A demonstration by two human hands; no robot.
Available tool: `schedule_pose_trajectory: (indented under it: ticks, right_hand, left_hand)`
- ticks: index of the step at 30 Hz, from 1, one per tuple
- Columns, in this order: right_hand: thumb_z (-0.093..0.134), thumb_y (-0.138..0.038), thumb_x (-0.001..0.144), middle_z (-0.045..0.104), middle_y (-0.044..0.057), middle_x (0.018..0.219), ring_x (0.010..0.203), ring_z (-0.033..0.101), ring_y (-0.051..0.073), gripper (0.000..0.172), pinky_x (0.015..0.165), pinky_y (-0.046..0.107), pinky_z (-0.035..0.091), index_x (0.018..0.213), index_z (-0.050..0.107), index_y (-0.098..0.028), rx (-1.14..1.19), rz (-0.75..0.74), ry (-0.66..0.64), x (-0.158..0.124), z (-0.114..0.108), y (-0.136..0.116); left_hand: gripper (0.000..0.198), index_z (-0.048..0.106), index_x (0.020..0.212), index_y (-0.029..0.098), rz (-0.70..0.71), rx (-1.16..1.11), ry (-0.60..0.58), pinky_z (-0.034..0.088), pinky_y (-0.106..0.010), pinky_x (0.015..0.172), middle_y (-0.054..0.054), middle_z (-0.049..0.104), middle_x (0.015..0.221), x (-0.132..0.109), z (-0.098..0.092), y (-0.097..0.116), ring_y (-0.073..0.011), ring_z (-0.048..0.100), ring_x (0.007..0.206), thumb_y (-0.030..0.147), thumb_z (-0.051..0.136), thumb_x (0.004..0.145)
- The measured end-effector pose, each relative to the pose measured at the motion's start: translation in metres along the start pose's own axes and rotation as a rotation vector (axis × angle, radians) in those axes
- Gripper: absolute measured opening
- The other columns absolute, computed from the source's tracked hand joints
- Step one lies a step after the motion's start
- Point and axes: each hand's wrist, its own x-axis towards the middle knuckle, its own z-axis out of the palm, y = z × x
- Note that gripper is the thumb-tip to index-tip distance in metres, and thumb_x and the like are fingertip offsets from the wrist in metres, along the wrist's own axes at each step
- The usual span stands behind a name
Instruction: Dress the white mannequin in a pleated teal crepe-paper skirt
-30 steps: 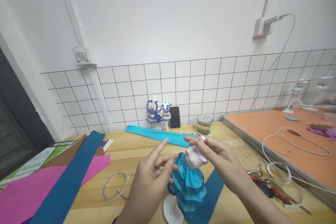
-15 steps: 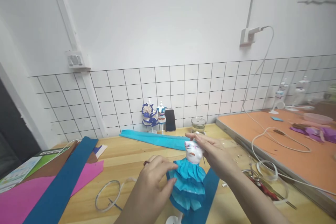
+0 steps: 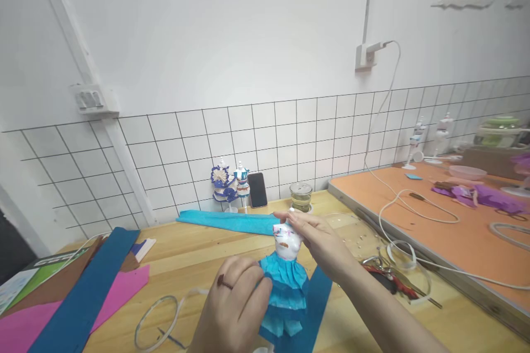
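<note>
My left hand [image 3: 236, 303] wraps around the blue paper skirt [image 3: 285, 295] of the little doll form [image 3: 286, 242], and my right hand [image 3: 318, 240] pinches its white top.

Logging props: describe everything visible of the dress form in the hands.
The dress form is a small white torso with reddish marks, wearing a tiered, pleated light-blue paper skirt. It is held upright over a dark blue paper strip. The left hand grips the skirt; the right hand pinches its top.
</note>
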Motion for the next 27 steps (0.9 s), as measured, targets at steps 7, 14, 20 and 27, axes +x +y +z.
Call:
schedule_pose_trajectory:
  ticks: [7,14,20,27]
  right_hand:
    - [0.058,-0.051,0.082,0.069,0.004,0.085,0.084,0.06,0.022,0.035,0.076,0.034,0.046,0.095,0.075,-0.023,-0.021,0.0,-0.001,-0.001,0.001,-0.004]
    - [0.058,-0.05,0.083,0.07,0.003,0.085,0.082,0.061,0.02,0.033,0.075,0.032,0.047,0.089,0.076,-0.024,-0.001,0.006,-0.015,0.0,0.001,-0.004]
    - [0.059,-0.051,0.082,0.071,0.004,0.087,0.083,0.062,0.021,0.034,0.074,0.033,0.047,0.089,0.077,-0.024,0.013,0.009,-0.036,-0.001,0.002,-0.005]
    - [0.06,-0.049,0.083,0.07,0.002,0.079,0.077,0.061,0.019,0.032,0.075,0.032,0.046,0.093,0.076,-0.024,0.049,0.018,-0.017,0.0,0.0,-0.003]
  left_hand:
    - [0.013,0.058,0.086,0.013,0.032,-0.002,-0.01,0.053,-0.034,0.067,-0.008,0.065,0.071,-0.001,0.004,-0.002,-0.0198,0.063,0.072,0.011,0.046,0.087]
    - [0.017,0.058,0.084,0.015,-0.003,-0.026,-0.059,0.054,-0.033,0.07,-0.006,0.067,0.071,-0.004,0.004,-0.008,-0.0188,0.064,0.074,0.003,0.047,0.083]
    - [0.015,0.058,0.091,0.014,0.029,0.007,-0.075,0.054,-0.036,0.079,-0.012,0.069,0.087,-0.017,0.003,-0.008,-0.0221,0.065,0.088,0.003,0.051,0.082]
    - [0.022,0.055,0.079,0.017,-0.043,-0.097,-0.153,0.054,-0.03,0.064,-0.005,0.061,0.068,-0.001,-0.001,-0.011,-0.0188,0.062,0.072,-0.001,0.043,0.077]
